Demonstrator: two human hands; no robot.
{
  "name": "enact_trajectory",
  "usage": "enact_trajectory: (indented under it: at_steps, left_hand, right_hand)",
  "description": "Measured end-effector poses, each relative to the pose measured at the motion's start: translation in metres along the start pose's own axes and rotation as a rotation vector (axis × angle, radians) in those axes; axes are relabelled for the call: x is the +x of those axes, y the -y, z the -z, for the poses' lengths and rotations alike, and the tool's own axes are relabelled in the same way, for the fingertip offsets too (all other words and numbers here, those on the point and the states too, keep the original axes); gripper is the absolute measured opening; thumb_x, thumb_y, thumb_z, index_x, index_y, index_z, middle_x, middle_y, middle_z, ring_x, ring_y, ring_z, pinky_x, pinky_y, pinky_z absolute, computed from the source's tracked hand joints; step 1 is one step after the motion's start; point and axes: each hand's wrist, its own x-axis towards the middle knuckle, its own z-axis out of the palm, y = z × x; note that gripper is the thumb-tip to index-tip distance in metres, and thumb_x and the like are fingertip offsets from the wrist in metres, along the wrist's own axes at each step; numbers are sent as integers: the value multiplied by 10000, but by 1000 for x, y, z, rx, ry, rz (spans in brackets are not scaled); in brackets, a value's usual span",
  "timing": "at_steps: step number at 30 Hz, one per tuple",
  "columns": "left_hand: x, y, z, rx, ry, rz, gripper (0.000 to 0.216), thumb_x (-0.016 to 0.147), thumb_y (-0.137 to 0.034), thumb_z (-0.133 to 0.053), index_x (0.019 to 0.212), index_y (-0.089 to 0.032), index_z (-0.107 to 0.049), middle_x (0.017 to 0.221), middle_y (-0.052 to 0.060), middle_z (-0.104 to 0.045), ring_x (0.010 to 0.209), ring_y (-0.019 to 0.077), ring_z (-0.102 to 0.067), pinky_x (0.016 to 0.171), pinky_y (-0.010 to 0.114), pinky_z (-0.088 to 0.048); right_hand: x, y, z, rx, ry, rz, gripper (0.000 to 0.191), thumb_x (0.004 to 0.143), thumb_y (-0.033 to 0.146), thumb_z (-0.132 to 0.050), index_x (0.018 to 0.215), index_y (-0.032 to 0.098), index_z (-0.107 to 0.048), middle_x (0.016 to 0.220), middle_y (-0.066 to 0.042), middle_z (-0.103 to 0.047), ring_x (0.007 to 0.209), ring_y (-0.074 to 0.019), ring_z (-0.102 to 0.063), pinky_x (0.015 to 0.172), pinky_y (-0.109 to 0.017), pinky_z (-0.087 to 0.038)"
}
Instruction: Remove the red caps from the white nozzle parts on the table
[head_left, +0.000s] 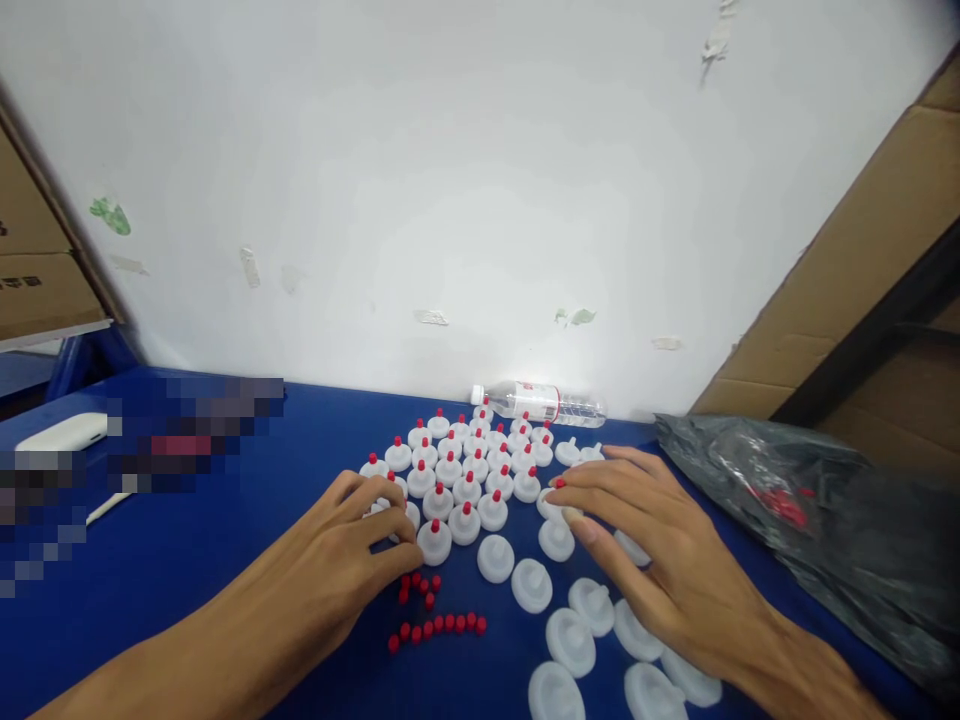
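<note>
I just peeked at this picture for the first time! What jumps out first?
Two bare hands lie on the blue table: the left hand touches a round white plastic cap with a red tip, the right hand rests over plain white caps. Behind them stands a cluster of red-tipped white caps. Small loose red plugs lie near the left hand, and a clear plastic bottle lies by the white wall.

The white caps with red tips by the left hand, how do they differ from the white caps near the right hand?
The capped pieces each carry a small red tip on the stem; the bare pieces show only a white stem. The capped pieces stand packed in tight rows towards the wall, touching the left hand; the bare pieces lie looser and nearer the camera, partly under the right hand. Both are round white plastic discs, stem up, on the blue table.
</note>
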Motion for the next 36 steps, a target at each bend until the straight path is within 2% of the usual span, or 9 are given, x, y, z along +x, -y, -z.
enact_trajectory:
  at_steps: [5, 11, 16, 22, 25, 28, 32, 34, 36]
  left_hand:
    - [-5, 5, -6, -50, 51, 27, 199, 1016, -113, -621, 990, -304, -673, 992, -74, -760, 1107, 220, -591, 926, 374, -304]
    - [0, 1, 1, -38, -1, 15, 295, 1063, -78, -482, 1000, -284, -684, 990, -44, -761, 1066, 215, -601, 912, 382, -318]
    - [6, -9, 16, 18, -24, 9, 344, 1074, -55, -412, 1138, -265, -677, 1027, -10, -728, 986, 207, -581, 886, 355, -374]
    - [5, -32, 17, 63, -137, 7, 201, 1128, -281, -476, 1216, -204, -640, 1097, 23, -704, 1097, 198, -567, 1029, 305, -376]
    - [8, -42, 17, 54, -195, 26, 283, 1141, -422, -435, 1125, -223, -636, 1024, 10, -712, 1059, 191, -601, 1014, 306, -397]
    - [15, -46, 18, 22, -243, -11, 365, 1166, -325, -341, 924, -234, -600, 832, -26, -681, 850, 155, -615, 895, 284, -451]
    - [21, -46, 15, 49, -342, -20, 436, 1167, -256, -273, 839, -233, -559, 724, -40, -643, 679, 150, -570, 744, 304, -462]
    - [21, -47, 12, 55, -382, -6, 455, 1166, -261, -259, 813, -237, -545, 695, -45, -627, 650, 157, -558, 700, 320, -455]
    - [21, -50, 11, 54, -320, 44, 449, 1161, -258, -288, 791, -238, -542, 694, -50, -624, 654, 159, -561, 680, 317, -459]
  right_hand:
    - [-1, -1, -4, -29, -67, 31, 160, 1042, 260, -641, 1201, 262, -631, 1102, -8, -738, 1033, -189, -696, 1133, -458, -369]
    - [-3, 0, -5, -18, -64, 10, 154, 1052, 290, -637, 1200, 257, -611, 1126, -43, -696, 988, -181, -696, 831, -338, -537]
    - [-2, 3, -6, -5, -59, 65, 176, 1091, 258, -561, 1264, 244, -590, 1178, -33, -746, 1088, -161, -716, 941, -295, -550]
    - [7, 31, -5, 10, -56, 215, 187, 1127, 260, -471, 1212, 231, -635, 1142, -12, -801, 1077, -140, -753, 969, -249, -580]
    - [16, 54, -6, -24, -19, 283, 251, 1133, 232, -428, 1200, 246, -669, 1193, -3, -799, 1125, -140, -749, 984, -223, -581]
    - [24, 69, -15, 52, -52, 273, 247, 1127, 215, -441, 1141, 206, -687, 1107, -2, -820, 1048, -111, -768, 997, -172, -563]
    - [26, 71, -22, 80, -114, 299, 243, 1117, 235, -483, 1019, 222, -705, 1066, 14, -832, 1018, -109, -785, 1004, -179, -573]
    - [24, 67, -21, 84, -70, 295, 224, 1114, 223, -488, 1078, 236, -708, 1111, 11, -829, 1061, -107, -777, 1030, -191, -569]
    - [23, 63, -18, 129, -47, 284, 214, 1111, 213, -497, 1202, 201, -691, 1155, -7, -823, 1098, -93, -764, 1074, -167, -533]
